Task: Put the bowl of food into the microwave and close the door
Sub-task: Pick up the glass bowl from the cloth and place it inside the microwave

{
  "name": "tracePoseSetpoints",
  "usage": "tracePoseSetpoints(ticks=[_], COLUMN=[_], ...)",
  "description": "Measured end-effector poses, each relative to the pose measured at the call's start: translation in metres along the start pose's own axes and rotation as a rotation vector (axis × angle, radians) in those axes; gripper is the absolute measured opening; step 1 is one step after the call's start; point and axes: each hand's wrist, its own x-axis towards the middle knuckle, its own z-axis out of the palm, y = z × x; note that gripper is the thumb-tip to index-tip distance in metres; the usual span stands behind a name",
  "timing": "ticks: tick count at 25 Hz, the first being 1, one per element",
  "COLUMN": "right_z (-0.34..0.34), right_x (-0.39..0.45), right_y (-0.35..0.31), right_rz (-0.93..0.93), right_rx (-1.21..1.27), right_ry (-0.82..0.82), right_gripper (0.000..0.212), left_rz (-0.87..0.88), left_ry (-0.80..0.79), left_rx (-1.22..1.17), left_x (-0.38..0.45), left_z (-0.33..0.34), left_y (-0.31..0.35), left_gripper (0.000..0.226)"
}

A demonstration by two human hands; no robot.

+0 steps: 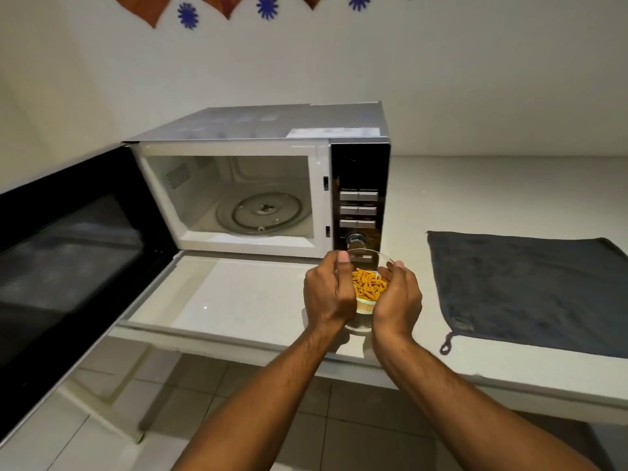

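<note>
Left hand point(328, 294), right hand point(397, 295) cup glass bowl point(368, 287); microwave point(258, 185) door point(64, 253) wide open.

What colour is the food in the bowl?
Orange-yellow food in a clear glass bowl, seen in the head view.

One bowl point(368, 290), one microwave point(258, 185), one towel point(530, 287)

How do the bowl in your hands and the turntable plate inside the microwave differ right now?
The bowl is deep and holds orange food; the turntable plate is flat and bare. The bowl is gripped between the left hand and right hand outside, in front of the control panel; the plate lies on the floor of the microwave, whose door is open. Both look like round clear glass.
</note>
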Motion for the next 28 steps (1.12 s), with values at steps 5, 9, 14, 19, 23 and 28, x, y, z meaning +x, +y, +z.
tracePoseSetpoints(ticks=[5, 9, 14, 19, 23, 28], right_z=[0.035, 0.069, 0.118, 0.173, 0.216, 0.261], right_x=[-0.019, -0.032, -0.041, -0.029, -0.008, 0.025], right_y=[0.009, 0.014, 0.016, -0.002, -0.027, -0.047], right_rz=[0.002, 0.017, -0.005, -0.011, -0.047, 0.069], right_rx=[-0.019, -0.023, -0.077, -0.049, -0.034, 0.052], right_ry=[-0.074, -0.168, -0.336, -0.419, -0.399, -0.38], right_gripper=[0.034, 0.039, 0.032, 0.024, 0.035, 0.027], left_rz=[-0.032, -0.073, -0.147, -0.147, -0.147, -0.24], left_ry=[0.084, 0.142, 0.216, 0.312, 0.287, 0.242], left_rx=[0.011, 0.022, 0.033, 0.178, 0.222, 0.237], left_x=[0.003, 0.019, 0.049, 0.099, 0.148, 0.201], left_z=[-0.036, -0.067, -0.103, -0.124, -0.126, -0.111], left_y=[-0.023, -0.044, -0.073, -0.088, -0.091, -0.099], left_gripper=[0.062, 0.061, 0.07, 0.072, 0.068, 0.058])
